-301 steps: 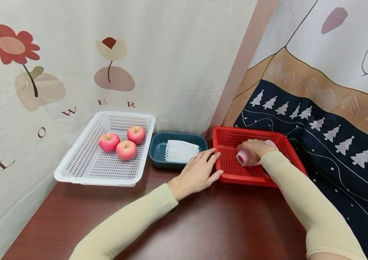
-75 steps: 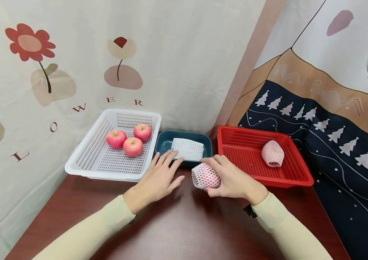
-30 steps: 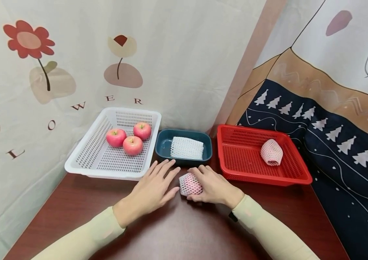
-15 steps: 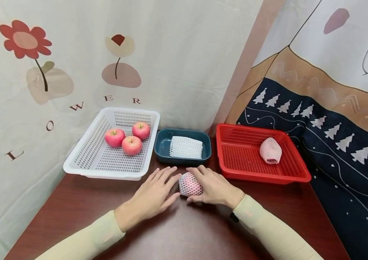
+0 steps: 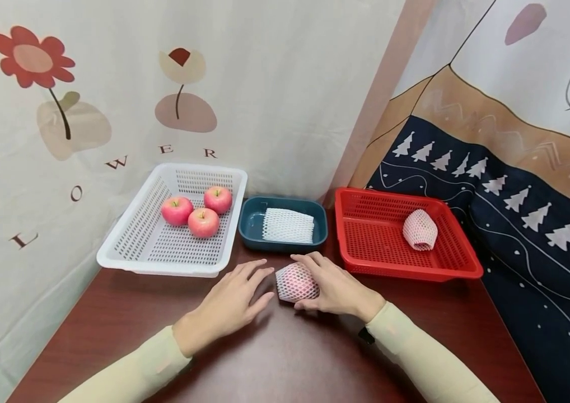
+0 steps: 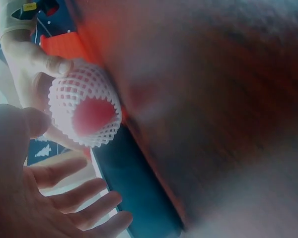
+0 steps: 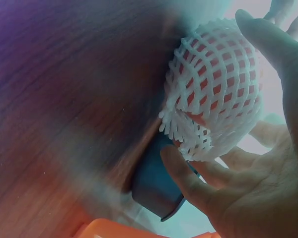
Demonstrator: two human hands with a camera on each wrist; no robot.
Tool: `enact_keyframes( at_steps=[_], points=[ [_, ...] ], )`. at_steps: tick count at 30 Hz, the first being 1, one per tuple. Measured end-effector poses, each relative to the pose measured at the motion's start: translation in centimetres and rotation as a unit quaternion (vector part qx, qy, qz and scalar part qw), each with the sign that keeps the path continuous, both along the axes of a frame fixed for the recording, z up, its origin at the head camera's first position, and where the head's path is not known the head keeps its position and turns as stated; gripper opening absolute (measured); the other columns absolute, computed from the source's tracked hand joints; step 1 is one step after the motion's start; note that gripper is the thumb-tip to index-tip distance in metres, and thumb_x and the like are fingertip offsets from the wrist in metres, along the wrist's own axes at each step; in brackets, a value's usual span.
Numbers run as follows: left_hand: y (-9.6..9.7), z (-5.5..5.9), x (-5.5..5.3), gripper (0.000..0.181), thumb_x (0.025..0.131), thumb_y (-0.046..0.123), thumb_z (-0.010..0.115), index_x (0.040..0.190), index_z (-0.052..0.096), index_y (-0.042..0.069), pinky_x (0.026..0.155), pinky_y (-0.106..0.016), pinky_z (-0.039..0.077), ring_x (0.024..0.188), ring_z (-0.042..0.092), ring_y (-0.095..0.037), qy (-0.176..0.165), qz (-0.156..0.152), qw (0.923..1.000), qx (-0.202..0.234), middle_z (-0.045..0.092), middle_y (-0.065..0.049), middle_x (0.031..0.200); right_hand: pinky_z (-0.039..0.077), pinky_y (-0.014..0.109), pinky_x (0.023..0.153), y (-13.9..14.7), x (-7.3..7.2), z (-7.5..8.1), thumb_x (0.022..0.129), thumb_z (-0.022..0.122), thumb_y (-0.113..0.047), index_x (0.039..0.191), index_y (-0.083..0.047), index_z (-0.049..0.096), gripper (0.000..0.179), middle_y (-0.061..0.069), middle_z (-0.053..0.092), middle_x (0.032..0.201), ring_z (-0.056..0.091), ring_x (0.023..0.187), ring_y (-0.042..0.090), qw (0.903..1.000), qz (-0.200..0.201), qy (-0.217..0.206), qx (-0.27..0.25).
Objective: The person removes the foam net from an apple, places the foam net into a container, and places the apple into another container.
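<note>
In the head view, my right hand grips an apple in a white foam net sleeve, low over the table in front of the blue tray. Its thumb and fingers curve round the right side of the apple. My left hand stays just to the left, fingers spread and holding nothing. The left wrist view shows bare red skin of the apple through the sleeve's open end, apart from my left fingers. From the right wrist, gathered net ends of the foam sleeve show near my fingers.
A white basket with 3 bare apples stands at the left. The blue tray holds flat white foam nets. At the right, a red basket holds another netted apple. Curtains hang behind.
Ten seconds ago my right hand was in the red basket on a netted apple; later it carried a netted apple leftward to the table. My left hand has just drawn slightly away from it.
</note>
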State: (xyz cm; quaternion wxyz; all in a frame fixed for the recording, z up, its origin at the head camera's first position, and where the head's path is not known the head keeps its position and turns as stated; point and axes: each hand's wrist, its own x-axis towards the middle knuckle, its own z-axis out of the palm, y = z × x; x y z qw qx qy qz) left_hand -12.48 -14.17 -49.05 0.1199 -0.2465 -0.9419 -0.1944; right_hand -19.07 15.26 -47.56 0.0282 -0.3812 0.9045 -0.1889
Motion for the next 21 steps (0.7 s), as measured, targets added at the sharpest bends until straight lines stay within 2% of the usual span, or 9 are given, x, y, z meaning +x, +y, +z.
enact_keyframes(
  at_steps=[10,14,17,21],
  points=[
    [0.0,0.0,-0.1,0.045,0.109,0.034,0.081,0.148,0.076,0.011,0.113,-0.061,0.064,0.141,0.072,-0.037,-0.04,0.001,0.9986,0.034,0.073,-0.014,0.155,0.065,0.054,0.113,0.0,-0.2,0.2,0.089,0.103,-0.048,0.175,-0.022,0.049,0.104,0.008,0.064,0.158,0.07,0.136,0.027,0.9998,0.014,0.012,-0.007],
    [0.1,0.1,-0.1,0.043,0.11,0.034,0.08,0.147,0.077,0.013,0.117,-0.057,0.063,0.14,0.072,-0.033,-0.064,0.008,0.9968,0.046,0.075,-0.011,0.152,0.065,0.051,0.116,0.2,-0.4,0.3,0.089,0.104,-0.043,0.175,-0.024,0.049,0.103,0.006,0.062,0.162,0.066,0.141,0.025,0.9996,0.021,-0.008,-0.015],
    [0.2,0.2,0.0,0.042,0.111,0.036,0.078,0.147,0.077,0.014,0.119,-0.055,0.062,0.14,0.072,-0.031,-0.081,0.014,0.9954,0.05,0.075,-0.008,0.15,0.065,0.049,0.117,0.4,-0.6,0.0,0.089,0.104,-0.039,0.174,-0.02,0.05,0.102,0.005,0.06,0.164,0.064,0.143,0.022,0.9987,0.036,-0.029,-0.022],
    [0.2,0.3,0.1,0.04,0.111,0.036,0.079,0.145,0.079,0.016,0.119,-0.054,0.062,0.14,0.073,-0.029,-0.087,0.021,0.9945,0.054,0.076,-0.006,0.148,0.065,0.045,0.118,0.3,-1.1,-0.5,0.09,0.104,-0.034,0.173,-0.017,0.052,0.099,0.004,0.062,0.162,0.066,0.142,0.019,0.9971,0.057,-0.039,-0.032]
  ],
)
